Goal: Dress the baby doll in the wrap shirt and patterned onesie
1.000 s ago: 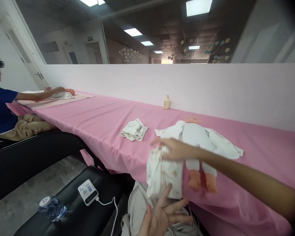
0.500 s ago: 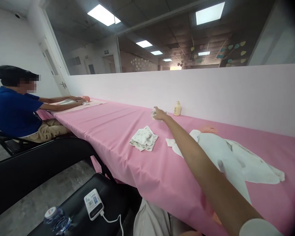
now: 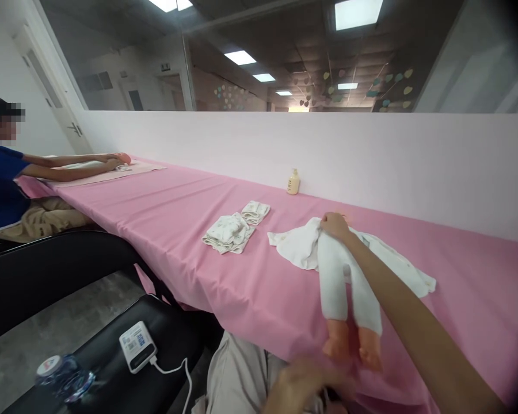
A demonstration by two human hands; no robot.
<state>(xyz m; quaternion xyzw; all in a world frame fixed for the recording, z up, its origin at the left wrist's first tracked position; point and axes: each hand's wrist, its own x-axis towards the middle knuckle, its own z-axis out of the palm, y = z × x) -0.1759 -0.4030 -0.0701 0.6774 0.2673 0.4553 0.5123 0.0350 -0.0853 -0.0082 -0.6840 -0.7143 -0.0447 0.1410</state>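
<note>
A baby doll (image 3: 343, 282) in a white bodysuit lies on its back on the pink table (image 3: 224, 276), feet toward me, over an opened white garment (image 3: 297, 247). My right hand (image 3: 334, 225) rests on the doll's upper chest near its neck, fingers curled on the cloth. My left hand (image 3: 304, 385) is blurred at the bottom edge, just below the doll's feet. Left of the doll lie a folded patterned cloth (image 3: 225, 233) and a smaller folded piece (image 3: 255, 211) behind it.
A small cream lotion bottle (image 3: 292, 182) stands by the white partition. A person in a blue shirt (image 3: 0, 184) works at the table's far left. A black chair seat holds a power bank (image 3: 137, 345) with cable and a water bottle (image 3: 63, 376).
My right hand carried the small folded cloth out to the table beside the larger folded cloth, let it go, and came back to the doll's chest. My left hand dropped low.
</note>
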